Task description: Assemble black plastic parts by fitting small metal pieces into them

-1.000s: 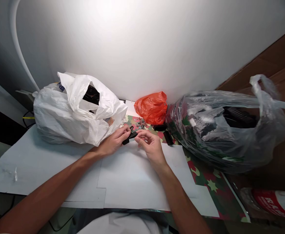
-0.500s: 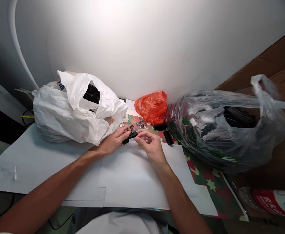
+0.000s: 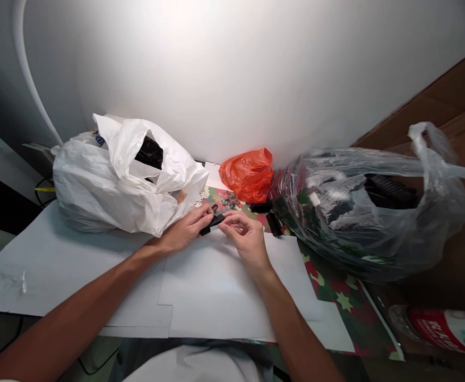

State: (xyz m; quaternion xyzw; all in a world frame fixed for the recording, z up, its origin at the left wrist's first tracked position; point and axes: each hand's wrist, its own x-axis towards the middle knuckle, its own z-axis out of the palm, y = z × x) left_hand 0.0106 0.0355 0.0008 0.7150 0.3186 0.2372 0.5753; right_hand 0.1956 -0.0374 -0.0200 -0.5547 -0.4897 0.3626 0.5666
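My left hand (image 3: 195, 222) is closed around a small black plastic piece (image 3: 216, 219), holding it just above the white paper. A thin dark loop shows at the piece's upper end. At its right end, the thumb and fingers of my right hand (image 3: 245, 233) are drawn together in a pinch. Whatever sits between those fingertips is too small to make out. Just beyond the hands lie a heap of tiny metal parts (image 3: 230, 201) and some small pale pieces (image 3: 201, 197). Two dark blocks, one of them a black block (image 3: 274, 225), rest right of my right hand.
White paper (image 3: 212, 286) covers much of the camouflage-patterned tabletop (image 3: 338, 297). A bulging white bag (image 3: 97, 185) stands left, an orange bag (image 3: 248, 175) at the back, and a large clear bag (image 3: 347, 212) of dark items right. A red-labelled container (image 3: 435, 326) is at lower right.
Almost nothing differs. My right thumb has shifted very slightly left, while the black piece stays in my left hand.
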